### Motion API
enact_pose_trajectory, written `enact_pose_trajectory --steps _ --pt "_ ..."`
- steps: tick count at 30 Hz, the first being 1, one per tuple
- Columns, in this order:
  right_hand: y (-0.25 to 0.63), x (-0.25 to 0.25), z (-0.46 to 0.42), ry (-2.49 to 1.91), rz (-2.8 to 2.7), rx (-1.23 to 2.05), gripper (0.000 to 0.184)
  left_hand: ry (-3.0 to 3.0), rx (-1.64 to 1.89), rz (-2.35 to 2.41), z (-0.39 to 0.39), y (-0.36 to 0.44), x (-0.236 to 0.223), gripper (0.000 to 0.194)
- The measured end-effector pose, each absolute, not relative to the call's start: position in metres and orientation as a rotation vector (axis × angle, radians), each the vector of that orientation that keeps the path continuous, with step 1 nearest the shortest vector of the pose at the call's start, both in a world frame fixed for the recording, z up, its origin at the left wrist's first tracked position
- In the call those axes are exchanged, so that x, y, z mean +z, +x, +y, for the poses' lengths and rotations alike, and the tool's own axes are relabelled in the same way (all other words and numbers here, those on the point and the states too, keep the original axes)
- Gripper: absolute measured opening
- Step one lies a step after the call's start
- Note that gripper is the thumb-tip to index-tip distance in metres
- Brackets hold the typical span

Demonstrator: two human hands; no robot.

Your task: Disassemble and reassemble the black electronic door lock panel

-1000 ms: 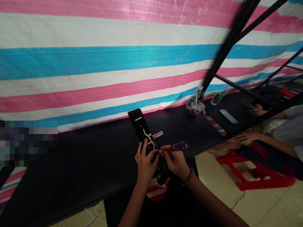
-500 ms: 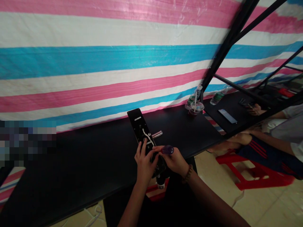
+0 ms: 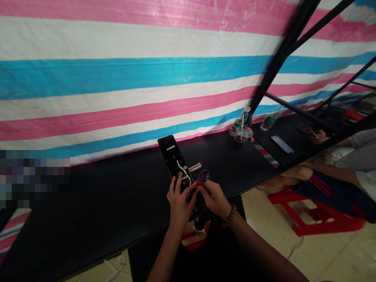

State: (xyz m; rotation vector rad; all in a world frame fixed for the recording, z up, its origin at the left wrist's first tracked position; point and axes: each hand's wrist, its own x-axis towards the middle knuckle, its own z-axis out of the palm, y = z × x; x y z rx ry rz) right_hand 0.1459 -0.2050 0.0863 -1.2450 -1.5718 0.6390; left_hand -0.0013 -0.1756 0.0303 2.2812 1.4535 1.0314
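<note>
A long black door lock panel [image 3: 172, 152], back side up, lies slanted over the front edge of the table. A white cable runs along it, and a shiny lever handle [image 3: 195, 167] sticks out at its right side. My left hand [image 3: 179, 203] steadies the panel, two fingers stretched over it, thumb and index finger bent in towards the screwdriver. My right hand [image 3: 216, 197] is closed round a screwdriver [image 3: 203, 177] with a purple, see-through handle, held over the panel. The screwdriver's tip is hidden by my fingers.
The black table [image 3: 117, 196] runs along a striped sheet. A plastic cup [image 3: 243, 134] and bottles stand at its back right. Beyond a black metal frame [image 3: 272, 70], a phone [image 3: 282, 144] lies on another table, where a person sits on a red stool [image 3: 317, 215].
The screwdriver's handle has tipped up and slightly left, and my right hand has turned with it. My left hand and the panel stay about where they were.
</note>
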Motion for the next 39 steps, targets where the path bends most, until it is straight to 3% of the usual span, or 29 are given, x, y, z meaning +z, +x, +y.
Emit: enact_pose_trajectory --steps 6,16,24,29,35,39 --pt "0.14 0.082 -0.205 -1.287 -1.427 0.58 0.005 2.27 1.0 1.443 -0.177 -0.002 0.032 0.014" --pt "0.152 0.091 -0.206 -1.198 -1.68 0.708 0.031 2.281 1.009 1.454 -0.176 -0.001 0.032 0.015" --pt "0.145 0.088 -0.207 -1.295 -1.498 0.588 0.008 2.293 0.972 1.457 -0.176 -0.002 0.033 0.019" --pt "0.149 0.087 -0.206 -1.249 -1.627 0.58 0.022 2.29 0.986 1.461 -0.176 -0.002 0.031 0.02" --pt "0.147 0.084 -0.205 -1.274 -1.588 0.495 0.008 2.286 0.993 1.453 -0.176 -0.002 0.032 0.018" --pt "0.147 0.082 -0.205 -1.275 -1.594 0.472 0.017 2.291 0.986 1.464 -0.176 -0.001 0.034 0.017"
